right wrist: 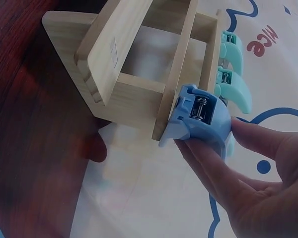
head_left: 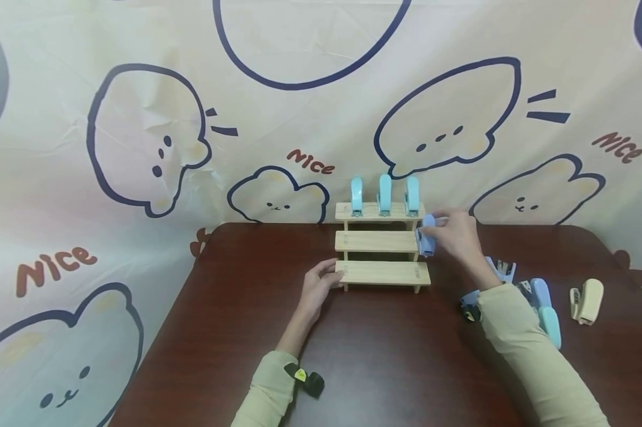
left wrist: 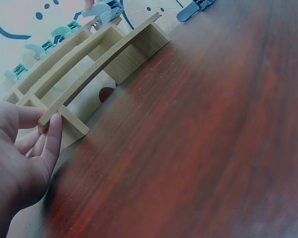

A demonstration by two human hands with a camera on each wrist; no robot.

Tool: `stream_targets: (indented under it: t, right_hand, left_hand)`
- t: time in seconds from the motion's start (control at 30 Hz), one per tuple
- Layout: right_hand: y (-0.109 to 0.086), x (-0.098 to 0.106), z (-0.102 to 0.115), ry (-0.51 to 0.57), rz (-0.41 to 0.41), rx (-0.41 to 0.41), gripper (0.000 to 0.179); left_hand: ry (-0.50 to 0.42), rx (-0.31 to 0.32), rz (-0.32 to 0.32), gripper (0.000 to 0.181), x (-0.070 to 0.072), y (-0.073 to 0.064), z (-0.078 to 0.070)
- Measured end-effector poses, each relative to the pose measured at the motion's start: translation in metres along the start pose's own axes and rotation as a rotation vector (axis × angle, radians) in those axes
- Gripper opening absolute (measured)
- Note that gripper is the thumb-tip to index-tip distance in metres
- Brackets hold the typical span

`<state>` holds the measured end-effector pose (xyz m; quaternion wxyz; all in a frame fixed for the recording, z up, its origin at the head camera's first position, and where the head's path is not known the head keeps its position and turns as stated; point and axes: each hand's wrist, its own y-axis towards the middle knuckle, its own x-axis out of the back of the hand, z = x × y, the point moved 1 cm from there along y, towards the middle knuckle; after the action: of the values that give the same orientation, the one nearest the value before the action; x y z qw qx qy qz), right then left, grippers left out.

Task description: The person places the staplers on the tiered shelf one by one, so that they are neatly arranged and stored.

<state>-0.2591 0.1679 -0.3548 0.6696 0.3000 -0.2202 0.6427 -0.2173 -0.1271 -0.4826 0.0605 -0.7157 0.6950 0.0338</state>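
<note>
A light wooden three-step rack (head_left: 374, 241) stands on the table. My left hand (head_left: 317, 287) pinches the left end of its lowest step (left wrist: 52, 111) between thumb and fingers. In my right hand (head_left: 456, 234) is a blue stapler (head_left: 426, 236), gripped between thumb and fingers at the right end of the middle step. The right wrist view shows that stapler (right wrist: 216, 124) tilted, its base right at the step's end. Three light teal staplers stand side by side on the top step: a left one (head_left: 356, 196), a middle one (head_left: 384, 194) and a right one (head_left: 412, 196).
Right of the rack, partly behind my right forearm, lie several blue staplers (head_left: 540, 292) and a teal stapler (head_left: 550, 327). A cream stapler (head_left: 589, 301) lies farther right on the dark red-brown table (head_left: 396, 356). A cartoon-printed backdrop (head_left: 299, 124) hangs directly behind.
</note>
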Motion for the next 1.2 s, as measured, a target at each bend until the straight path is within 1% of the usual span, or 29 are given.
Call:
stream_targets:
  t: [0.1, 0.37, 0.6, 0.73, 0.97, 1.1, 1.2]
  right_hand:
    - [0.0, -0.001, 0.001, -0.007, -0.004, 0.012, 0.047]
    - [0.0, -0.002, 0.001, -0.034, -0.01, 0.033, 0.045]
    - [0.001, -0.004, 0.001, -0.046, -0.02, 0.055, 0.041]
    - [0.001, -0.005, 0.002, -0.045, -0.03, 0.052, 0.041]
    - [0.002, 0.0, -0.003, -0.031, 0.001, 0.043, 0.044]
    - [-0.002, 0.007, -0.007, 0.01, 0.015, 0.044, 0.048]
    - [-0.007, 0.016, -0.011, 0.037, 0.005, 0.043, 0.05]
  left_hand:
    - [-0.001, -0.01, 0.001, 0.048, 0.0, 0.0, 0.0]
    - [-0.003, -0.013, 0.004, 0.048, 0.0, -0.002, -0.002]
    - [-0.01, -0.009, 0.003, 0.048, 0.0, 0.0, 0.0]
    - [-0.016, -0.013, 0.001, 0.048, 0.0, 0.0, 0.0]
    - [-0.007, -0.007, 0.018, 0.044, -0.005, -0.017, -0.03]
    - [-0.004, 0.003, 0.018, 0.045, -0.005, -0.018, -0.031]
    - [-0.005, 0.011, 0.017, 0.046, -0.004, -0.013, -0.024]
